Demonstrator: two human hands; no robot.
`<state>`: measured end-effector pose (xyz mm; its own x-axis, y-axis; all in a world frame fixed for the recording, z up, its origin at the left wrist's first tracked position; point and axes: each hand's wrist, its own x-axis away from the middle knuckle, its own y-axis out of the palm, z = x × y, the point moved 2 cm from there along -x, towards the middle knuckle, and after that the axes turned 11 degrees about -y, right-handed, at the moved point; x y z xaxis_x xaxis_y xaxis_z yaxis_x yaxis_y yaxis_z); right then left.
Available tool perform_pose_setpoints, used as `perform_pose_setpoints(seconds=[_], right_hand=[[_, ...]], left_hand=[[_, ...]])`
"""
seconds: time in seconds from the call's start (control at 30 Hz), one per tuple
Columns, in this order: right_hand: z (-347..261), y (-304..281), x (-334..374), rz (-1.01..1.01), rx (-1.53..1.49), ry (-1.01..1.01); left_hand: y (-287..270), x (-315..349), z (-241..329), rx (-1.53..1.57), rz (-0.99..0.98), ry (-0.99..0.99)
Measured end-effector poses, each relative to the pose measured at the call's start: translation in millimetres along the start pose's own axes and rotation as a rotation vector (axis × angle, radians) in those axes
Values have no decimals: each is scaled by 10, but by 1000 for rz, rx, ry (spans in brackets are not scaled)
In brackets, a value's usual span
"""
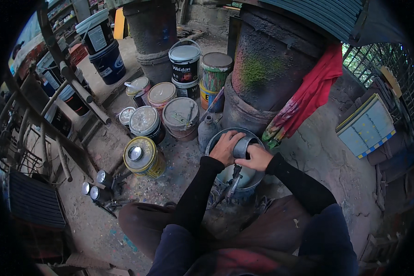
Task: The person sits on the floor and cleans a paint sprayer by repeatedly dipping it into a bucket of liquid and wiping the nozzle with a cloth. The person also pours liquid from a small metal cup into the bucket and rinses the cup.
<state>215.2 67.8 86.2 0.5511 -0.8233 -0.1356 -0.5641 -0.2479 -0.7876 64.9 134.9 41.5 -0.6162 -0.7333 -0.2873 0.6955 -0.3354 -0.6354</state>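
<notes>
Both hands are at a grey metal cup [244, 146], tilted above a bucket [251, 187] between my knees. My left hand [225, 147] is closed on the cup's left side. My right hand [256, 158] grips it from the right, with its fingers partly hidden behind or inside the cup. Whitish liquid [246, 175] shows in the bucket. Just below my hands a spray gun [233, 180] lies over the bucket's near side. Whether it is joined to the cup cannot be made out. A grey bottle [208, 133] stands left of the bucket.
Several paint cans stand to the left, including a yellow can [145, 158] and a lidded grey bucket [181, 115]. Large dark drums [276, 60] rise behind, one with a red cloth [310, 92] draped over it. Small metal cups [96, 191] are at left, near a wooden rack [62, 133].
</notes>
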Motion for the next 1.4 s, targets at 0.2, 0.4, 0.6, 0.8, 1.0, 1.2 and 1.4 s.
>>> perform_pose_setpoints(seconds=[0.2,0.4,0.6,0.8,1.0,1.2,1.4], right_hand=[[74,94,143,-549,667,-225],[530,71,109,223,-487,149],[533,436,-40,707,-1816,80],[464,776,-55,763,-1922,223],[80,640,-27,241,-322,142],[-206,248,-126,-188,-90,293],[-503,442,18,481,-286,73]], left_hand=[[-63,31,175,-43,-197,-30],[-283,62,154,43,326,-53],[3,212,-192,909,182,-452],[231,247,-258,1199,169,-514],[193,152,-393,1433,232,-534],[369,120,-345,1307,195,-645],[-52,55,-238,1471,301,-577]])
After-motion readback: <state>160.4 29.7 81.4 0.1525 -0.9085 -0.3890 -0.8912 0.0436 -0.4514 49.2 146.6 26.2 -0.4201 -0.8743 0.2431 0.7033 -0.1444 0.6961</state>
